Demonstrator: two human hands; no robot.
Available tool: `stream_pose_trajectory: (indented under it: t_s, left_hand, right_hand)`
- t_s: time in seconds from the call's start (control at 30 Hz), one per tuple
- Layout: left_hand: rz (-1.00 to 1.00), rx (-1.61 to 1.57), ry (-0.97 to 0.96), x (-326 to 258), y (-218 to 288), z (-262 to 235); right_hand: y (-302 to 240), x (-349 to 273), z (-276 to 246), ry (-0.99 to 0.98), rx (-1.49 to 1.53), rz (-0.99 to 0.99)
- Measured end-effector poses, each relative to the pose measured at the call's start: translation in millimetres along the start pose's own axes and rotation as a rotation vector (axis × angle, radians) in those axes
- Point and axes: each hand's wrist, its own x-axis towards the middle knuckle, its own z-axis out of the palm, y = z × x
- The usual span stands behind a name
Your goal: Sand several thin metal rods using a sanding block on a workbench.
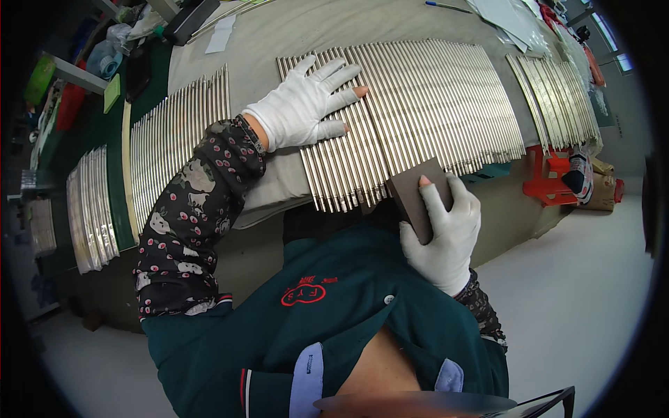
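Note:
A wide row of shiny metal rods lies side by side on the cloth-covered table in front of me. My left hand, in a white glove with some fingertips bare, rests palm down on the left part of the row, fingers spread. A narrow dark gap splits the rods to the right of that hand. My right hand, gloved the same way, grips a dark grey-brown rectangular block, which looks like a sanding sponge. The block's upper end touches or overlaps the rods' near ends; its underside is hidden.
More rods lie to the left, and a further bundle at the right. Plastic-wrapped rods sit at far left. A blue pen and papers lie at the back. A red stool stands beyond the table's right end.

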Motion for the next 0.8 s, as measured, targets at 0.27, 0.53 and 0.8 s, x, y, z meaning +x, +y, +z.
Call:
stream_pose_trajectory:
  t_s: [0.27, 0.53, 0.8]
  left_hand:
    - [-0.022, -0.005, -0.010, 2, 3, -2]
    - [-0.050, -0.035, -0.037, 2, 7, -2]
    - [-0.048, -0.049, -0.040, 4, 2, 1]
  right_hand:
    - [-18, 31, 16, -0.003, -0.165, -0.030]
    - [-18, 17, 6, -0.025, -0.201, -0.060]
    - [-12, -3, -13, -0.091, -0.112, -0.001]
